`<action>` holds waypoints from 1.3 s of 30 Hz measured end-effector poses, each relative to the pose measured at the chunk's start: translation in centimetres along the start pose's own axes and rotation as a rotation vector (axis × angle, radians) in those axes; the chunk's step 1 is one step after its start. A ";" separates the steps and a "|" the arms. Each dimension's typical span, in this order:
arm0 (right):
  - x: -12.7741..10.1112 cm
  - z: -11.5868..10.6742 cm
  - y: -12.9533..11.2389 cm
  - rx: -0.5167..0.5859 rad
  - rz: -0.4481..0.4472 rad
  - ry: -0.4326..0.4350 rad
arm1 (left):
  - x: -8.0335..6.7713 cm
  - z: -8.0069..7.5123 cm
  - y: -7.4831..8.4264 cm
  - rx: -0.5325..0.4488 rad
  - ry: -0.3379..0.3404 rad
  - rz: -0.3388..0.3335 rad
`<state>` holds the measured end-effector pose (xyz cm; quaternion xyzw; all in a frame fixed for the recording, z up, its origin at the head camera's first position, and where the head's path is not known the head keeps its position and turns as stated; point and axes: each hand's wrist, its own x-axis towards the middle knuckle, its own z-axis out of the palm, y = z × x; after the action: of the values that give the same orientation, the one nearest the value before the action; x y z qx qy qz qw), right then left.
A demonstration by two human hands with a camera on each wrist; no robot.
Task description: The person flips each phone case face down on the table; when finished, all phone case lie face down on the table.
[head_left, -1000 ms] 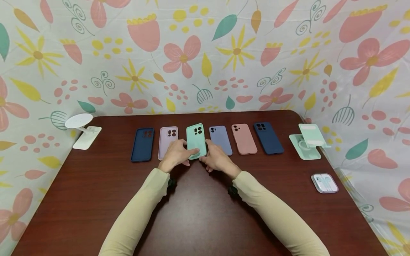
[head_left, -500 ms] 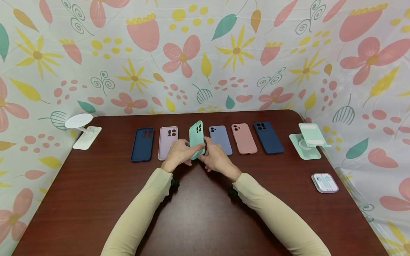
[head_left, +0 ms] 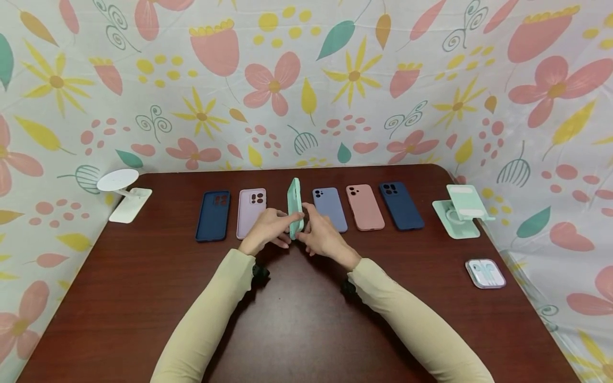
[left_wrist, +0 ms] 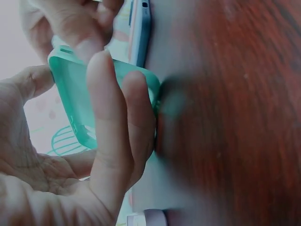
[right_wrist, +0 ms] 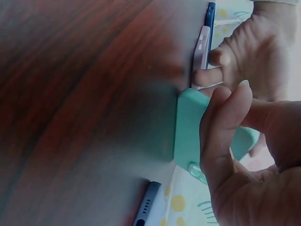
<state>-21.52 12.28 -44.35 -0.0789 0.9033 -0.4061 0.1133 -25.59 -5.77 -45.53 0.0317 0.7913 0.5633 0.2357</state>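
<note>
A mint green phone case (head_left: 294, 208) stands on its long edge on the table between my hands, seen almost edge-on from the head. My left hand (head_left: 267, 229) grips it from the left, thumb at its upper edge. In the left wrist view, the case's hollow inner side (left_wrist: 77, 92) faces that hand's fingers. From the right, my right hand (head_left: 324, 234) holds the near end. The right wrist view shows the smooth back (right_wrist: 188, 127) with its camera cutout, partly hidden by the fingers. A lilac case (head_left: 249, 207) lies left of it, a periwinkle case (head_left: 330, 207) right.
A navy case (head_left: 213, 215) lies far left in the row; a pink case (head_left: 365, 207) and another navy case (head_left: 401, 206) lie to the right. A white stand (head_left: 129, 205) is at back left, a mint stand (head_left: 462, 213) at right, boxed earphones (head_left: 486, 274) below it.
The mint case has turned from lying tilted with its camera holes facing up to standing on its long edge. My left hand has shifted slightly right with it; the other cases stay put.
</note>
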 end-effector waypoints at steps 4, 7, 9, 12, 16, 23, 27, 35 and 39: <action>0.5 0.2 0.4 0.009 0.003 -0.026 | -0.3 -0.5 0.2 0.003 -0.011 -0.024; 0.9 0.3 0.6 0.019 0.013 -0.045 | -0.6 -1.0 0.3 -0.001 -0.018 -0.040; 1.2 0.3 0.6 0.023 0.020 -0.060 | -0.7 -1.3 0.4 -0.008 -0.016 -0.051; 1.7 0.4 0.6 0.027 0.028 -0.077 | -0.8 -1.7 0.5 -0.017 0.008 -0.058; 2.1 0.6 0.6 0.029 0.035 -0.098 | -0.9 -2.2 0.8 -0.007 0.081 -0.012; 2.5 0.8 0.5 0.027 0.048 -0.132 | -1.8 -2.8 1.3 -0.007 0.148 0.068; 2.7 0.8 0.6 0.018 0.077 -0.153 | -2.1 -2.9 1.3 -0.009 0.149 0.089; 3.1 0.8 0.9 0.013 0.116 -0.165 | -2.1 -3.2 0.9 0.012 0.174 0.075; 3.0 0.7 1.0 0.018 0.132 -0.157 | -1.9 -3.2 0.6 0.000 0.169 0.061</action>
<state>-24.30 11.72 -45.94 -0.0499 0.8912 -0.3985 0.2111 -25.33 -8.95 -43.53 0.0080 0.8070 0.5709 0.1509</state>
